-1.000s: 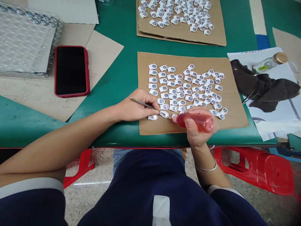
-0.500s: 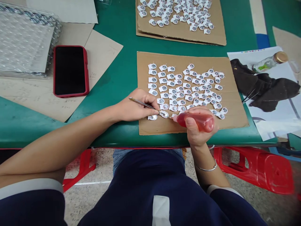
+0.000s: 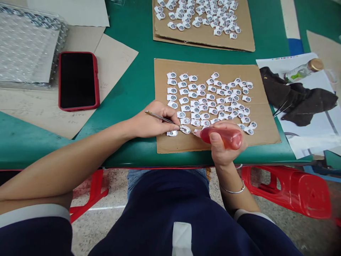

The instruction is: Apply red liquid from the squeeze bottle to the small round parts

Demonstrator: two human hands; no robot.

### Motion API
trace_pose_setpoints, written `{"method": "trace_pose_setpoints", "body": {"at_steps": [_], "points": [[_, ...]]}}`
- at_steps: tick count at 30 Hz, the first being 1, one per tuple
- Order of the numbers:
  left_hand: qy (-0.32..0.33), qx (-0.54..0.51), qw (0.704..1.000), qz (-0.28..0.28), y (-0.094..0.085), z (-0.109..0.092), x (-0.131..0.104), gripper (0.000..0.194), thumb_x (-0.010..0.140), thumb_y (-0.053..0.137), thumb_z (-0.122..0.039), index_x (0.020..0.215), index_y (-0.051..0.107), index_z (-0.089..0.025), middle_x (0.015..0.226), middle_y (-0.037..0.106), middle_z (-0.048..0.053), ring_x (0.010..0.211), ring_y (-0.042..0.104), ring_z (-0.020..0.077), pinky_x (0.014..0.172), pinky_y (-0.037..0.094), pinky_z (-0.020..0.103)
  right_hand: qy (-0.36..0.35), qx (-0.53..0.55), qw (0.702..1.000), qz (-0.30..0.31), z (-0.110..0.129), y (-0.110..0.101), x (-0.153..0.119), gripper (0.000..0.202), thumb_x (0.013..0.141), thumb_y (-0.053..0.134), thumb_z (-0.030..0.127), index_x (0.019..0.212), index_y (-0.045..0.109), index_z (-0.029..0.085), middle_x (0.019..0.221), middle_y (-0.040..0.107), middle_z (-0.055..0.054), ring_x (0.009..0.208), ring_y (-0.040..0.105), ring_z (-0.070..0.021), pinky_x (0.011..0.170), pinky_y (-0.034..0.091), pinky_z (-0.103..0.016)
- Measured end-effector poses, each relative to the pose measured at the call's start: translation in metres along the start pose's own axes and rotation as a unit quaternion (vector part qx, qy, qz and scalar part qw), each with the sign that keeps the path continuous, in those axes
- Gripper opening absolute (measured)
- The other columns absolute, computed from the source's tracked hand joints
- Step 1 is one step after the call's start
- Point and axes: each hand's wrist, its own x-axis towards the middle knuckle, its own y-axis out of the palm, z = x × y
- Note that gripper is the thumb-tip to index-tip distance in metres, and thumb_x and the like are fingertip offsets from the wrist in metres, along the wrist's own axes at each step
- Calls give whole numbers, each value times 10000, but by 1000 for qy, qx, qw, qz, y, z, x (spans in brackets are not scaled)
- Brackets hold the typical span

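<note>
My left hand (image 3: 160, 120) is closed around slim metal tweezers (image 3: 156, 115), whose tip meets a small white tag with a round silver-and-black centre (image 3: 185, 130). Pinched in my right hand (image 3: 225, 151) is a squeeze bottle (image 3: 222, 137) of red liquid, lying almost level. Its narrow nozzle points left, close to the right edge of that tag; whether they touch I cannot tell. Several similar tags lie in loose rows on a cardboard sheet (image 3: 183, 147) under both hands. Some tags beneath the bottle are hidden.
Behind lies another cardboard sheet (image 3: 173, 37) with more tags. A red-cased phone (image 3: 78, 81) and a bubble-wrapped pack (image 3: 26, 49) are at left. Dark cloth (image 3: 295, 99), a small glass jar (image 3: 303, 69) and paper lie right. A red stool (image 3: 311, 195) stands below the table edge.
The whole view has shifted very slightly. The bottle's nozzle is a touch nearer the tag; both hands keep their holds.
</note>
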Motion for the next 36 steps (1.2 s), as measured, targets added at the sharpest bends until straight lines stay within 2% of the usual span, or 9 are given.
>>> {"method": "trace_pose_setpoints", "body": {"at_steps": [14,26,29,31,33,36], "points": [[16,-8,1000,-20,2,3,1,53,682,639,-161,710,678,-138,664,672,2,565,579,93,485,409,155,-16,-18,1000,11,0,-1,1,219,681,649,325,820,564,180,736,571,-10,700,569,-149,649,467,-343],[14,-10,1000,-16,2,3,0,57,685,636,-169,705,676,-134,664,671,4,561,577,91,485,416,153,-15,-17,1000,-3,0,2,1,213,654,661,316,794,572,182,723,575,-4,675,562,-139,629,467,-338],[13,-17,1000,-18,3,3,0,70,695,629,-184,715,674,-136,669,675,7,564,583,94,489,429,155,-13,41,998,-39,2,1,3,212,655,641,329,790,562,186,706,556,3,667,555,-133,606,479,-331],[18,-19,999,-21,4,2,-1,78,698,627,-192,721,673,-134,684,681,17,574,595,103,493,439,163,14,119,989,-84,3,-2,9,217,676,606,355,806,549,191,719,533,0,661,546,-129,522,477,-298],[27,-19,999,-27,4,1,-3,84,696,632,-201,721,672,-130,704,687,30,585,607,114,498,449,175,60,178,975,-119,6,-7,20,246,710,559,405,849,529,204,760,506,-4,645,541,-123,434,453,-265],[51,1,996,-72,3,-1,-6,99,703,643,-234,718,669,-139,706,690,41,599,619,129,516,464,197,94,191,969,-129,14,-13,47,280,758,481,474,889,508,229,804,477,-3,611,556,-113,397,437,-258]]}}
